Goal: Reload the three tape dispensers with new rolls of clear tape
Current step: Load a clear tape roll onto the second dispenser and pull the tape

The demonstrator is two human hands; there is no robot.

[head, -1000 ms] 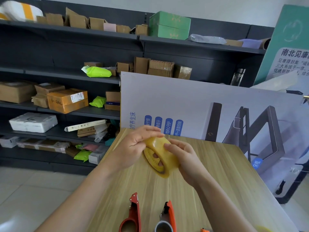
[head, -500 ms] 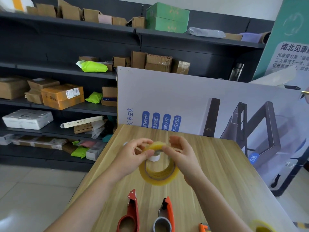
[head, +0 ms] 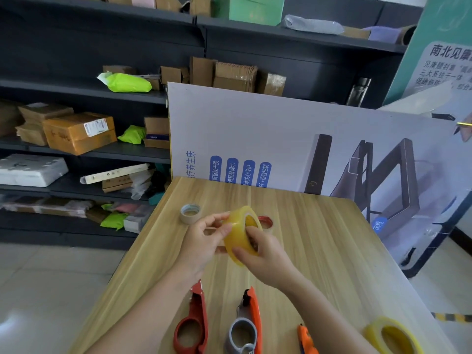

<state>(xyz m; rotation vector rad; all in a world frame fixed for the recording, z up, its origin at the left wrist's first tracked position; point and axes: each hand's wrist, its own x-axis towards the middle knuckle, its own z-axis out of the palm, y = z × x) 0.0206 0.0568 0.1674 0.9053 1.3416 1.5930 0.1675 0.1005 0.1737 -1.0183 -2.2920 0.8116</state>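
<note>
I hold a yellowish clear tape roll (head: 238,229) on edge above the wooden table (head: 319,241). My left hand (head: 204,241) pinches its left side with thumb and fingers. My right hand (head: 265,254) grips it from the right, thumb on the outer face. Near the front edge lie a red dispenser (head: 191,325), an orange dispenser carrying a grey core (head: 246,328), and the tip of a third orange dispenser (head: 306,339). Another clear roll (head: 392,337) lies flat at the lower right.
An empty grey core (head: 190,213) and a red-rimmed core (head: 266,222) stand on the table beyond my hands. A printed board (head: 293,139) leans against the table's far edge. Dark shelves with boxes (head: 79,131) fill the left and back.
The view has tilted down and both empty cores now show. The roll has turned from facing me to standing on edge, and my right hand has shifted round to its right side.
</note>
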